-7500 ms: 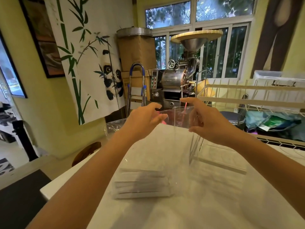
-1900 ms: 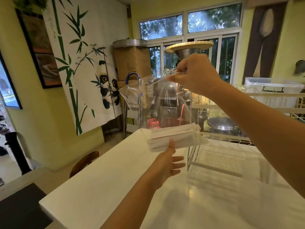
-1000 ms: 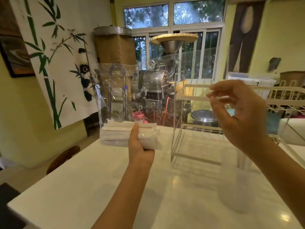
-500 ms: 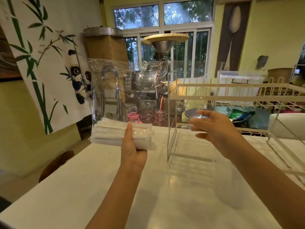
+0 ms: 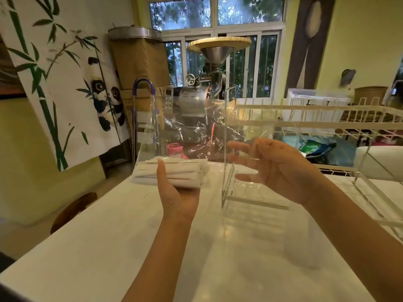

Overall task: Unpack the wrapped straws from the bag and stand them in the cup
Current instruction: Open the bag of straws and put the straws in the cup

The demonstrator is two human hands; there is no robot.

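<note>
One clear bag (image 5: 185,129) held above the table (image 5: 104,247); wrapped straws (image 5: 174,174) bundled flat in its bottom; left hand (image 5: 176,192) grip closed under bundle; right hand (image 5: 277,168) at 3 o'clock, fingers spread, empty; cup unseen.

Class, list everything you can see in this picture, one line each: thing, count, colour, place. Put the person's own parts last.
Clear plastic bag: one, transparent, held up over the table's far left.
Paper-wrapped straws: one bundle, white, lying sideways in the bag's bottom.
Tabletop: one, white, foreground.
Wire rack: one, white, table's right side.
Metal roasting machine with funnel: one, silver, behind the table by the window.
Panda-and-bamboo hanging: one, white and green, left wall.
Small pink object: one, behind the bag.
Left hand: gripping the bagged bundle from below.
Right hand: open, empty, beside the bag.
</note>
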